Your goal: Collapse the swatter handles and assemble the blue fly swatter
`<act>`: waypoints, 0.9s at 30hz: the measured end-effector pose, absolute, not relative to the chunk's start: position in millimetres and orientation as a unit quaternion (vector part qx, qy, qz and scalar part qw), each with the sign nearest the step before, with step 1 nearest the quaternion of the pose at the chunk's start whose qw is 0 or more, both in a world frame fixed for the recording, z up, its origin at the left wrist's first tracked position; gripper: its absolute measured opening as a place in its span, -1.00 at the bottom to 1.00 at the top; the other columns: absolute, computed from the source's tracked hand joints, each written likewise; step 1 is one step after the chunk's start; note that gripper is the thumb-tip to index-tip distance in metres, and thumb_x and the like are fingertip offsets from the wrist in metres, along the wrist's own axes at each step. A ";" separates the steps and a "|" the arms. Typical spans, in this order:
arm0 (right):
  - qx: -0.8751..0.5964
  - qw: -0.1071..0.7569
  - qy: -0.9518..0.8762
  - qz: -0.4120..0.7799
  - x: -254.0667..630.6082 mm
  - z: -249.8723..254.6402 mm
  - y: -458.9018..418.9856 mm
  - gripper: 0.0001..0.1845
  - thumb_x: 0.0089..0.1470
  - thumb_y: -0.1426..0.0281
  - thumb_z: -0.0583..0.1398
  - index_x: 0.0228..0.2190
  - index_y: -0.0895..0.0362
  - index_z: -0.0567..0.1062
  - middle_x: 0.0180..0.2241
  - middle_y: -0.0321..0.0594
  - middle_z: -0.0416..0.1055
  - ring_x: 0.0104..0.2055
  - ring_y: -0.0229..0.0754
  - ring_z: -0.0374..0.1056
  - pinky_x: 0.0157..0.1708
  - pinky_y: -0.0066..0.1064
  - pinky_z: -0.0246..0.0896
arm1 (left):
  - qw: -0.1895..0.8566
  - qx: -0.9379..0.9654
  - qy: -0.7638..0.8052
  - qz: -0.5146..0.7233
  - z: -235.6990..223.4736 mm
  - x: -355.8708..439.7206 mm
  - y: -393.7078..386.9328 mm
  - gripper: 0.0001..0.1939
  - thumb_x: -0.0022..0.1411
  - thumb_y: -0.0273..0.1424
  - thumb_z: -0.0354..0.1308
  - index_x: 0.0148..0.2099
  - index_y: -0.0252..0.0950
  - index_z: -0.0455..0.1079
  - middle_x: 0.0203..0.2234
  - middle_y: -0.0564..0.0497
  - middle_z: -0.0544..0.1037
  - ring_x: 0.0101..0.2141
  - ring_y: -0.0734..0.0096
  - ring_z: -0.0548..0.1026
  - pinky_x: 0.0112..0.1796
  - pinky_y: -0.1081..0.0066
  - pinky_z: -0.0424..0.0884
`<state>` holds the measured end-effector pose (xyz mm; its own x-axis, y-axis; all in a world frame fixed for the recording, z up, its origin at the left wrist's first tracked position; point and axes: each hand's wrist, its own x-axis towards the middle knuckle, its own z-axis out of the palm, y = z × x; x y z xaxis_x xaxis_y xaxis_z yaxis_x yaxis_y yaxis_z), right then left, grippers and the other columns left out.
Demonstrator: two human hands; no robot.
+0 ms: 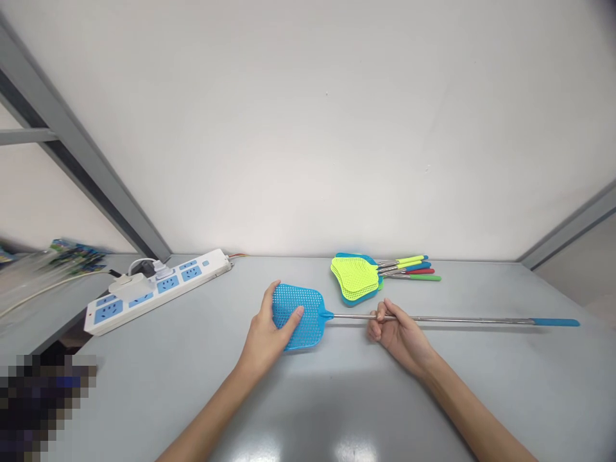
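Observation:
A blue fly swatter (308, 324) with an extended metal rod and a blue grip lies across my view, its head to the left and its grip to the right. My left hand (272, 330) holds the perforated head, thumb on top and fingers behind it. Around the rod, a short way right of the head, the fingers of my right hand (397, 330) are curled. Behind the rod rests a pile of fly swatters (356, 276) with yellow-green and blue heads; their short handles are yellow, blue, red and green.
On the left of the grey table (192, 398) lies a white power strip (158, 292) with plugs and a cable. Packaged items in clear plastic (62, 260) are beyond the table's left side. A pale wall (327, 128) and grey metal posts (96, 141) border the table.

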<state>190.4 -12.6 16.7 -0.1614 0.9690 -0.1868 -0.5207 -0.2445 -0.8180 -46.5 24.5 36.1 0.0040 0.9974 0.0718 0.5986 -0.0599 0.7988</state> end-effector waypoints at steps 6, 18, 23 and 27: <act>-0.340 0.550 -0.305 0.699 187.8 16.4 -14.0 -0.65 0.03 0.19 -0.06 -0.63 0.11 0.28 -0.66 -0.29 0.19 -0.56 -0.26 0.10 -0.43 -0.37 -0.04 | 0.311 0.635 0.609 0.359 33.9 -41.3 19.3 -0.33 0.00 -0.11 0.00 0.14 -0.16 -0.09 -0.14 -0.04 0.34 -0.21 0.32 0.37 -0.25 0.36 0.33; -0.360 0.533 -0.318 0.697 181.8 18.7 -16.8 -0.64 0.02 0.15 -0.05 -0.63 0.10 0.29 -0.67 -0.30 0.21 -0.56 -0.25 0.13 -0.43 -0.37 -0.03 | 0.327 0.632 0.598 0.370 28.5 -37.6 17.4 -0.26 -0.01 -0.14 0.04 0.17 -0.16 -0.17 -0.04 -0.06 0.28 -0.10 0.26 0.31 -0.15 0.31 0.28; -0.360 0.529 -0.323 0.697 181.8 17.5 -16.4 -0.63 0.02 0.15 -0.06 -0.61 0.10 0.30 -0.66 -0.28 0.22 -0.56 -0.24 0.12 -0.44 -0.37 -0.02 | 0.326 0.633 0.591 0.378 27.6 -39.4 19.0 -0.28 -0.01 -0.15 0.05 0.17 -0.16 -0.14 -0.02 -0.06 0.25 -0.06 0.25 0.27 -0.13 0.30 0.26; -0.370 0.527 -0.331 0.690 183.3 17.4 -15.6 -0.62 0.01 0.13 -0.05 -0.62 0.11 0.31 -0.66 -0.27 0.23 -0.56 -0.24 0.12 -0.43 -0.36 -0.02 | 0.328 0.635 0.588 0.378 27.0 -38.8 18.3 -0.28 0.00 -0.15 0.04 0.17 -0.16 -0.14 0.01 -0.05 0.22 -0.03 0.26 0.25 -0.10 0.30 0.23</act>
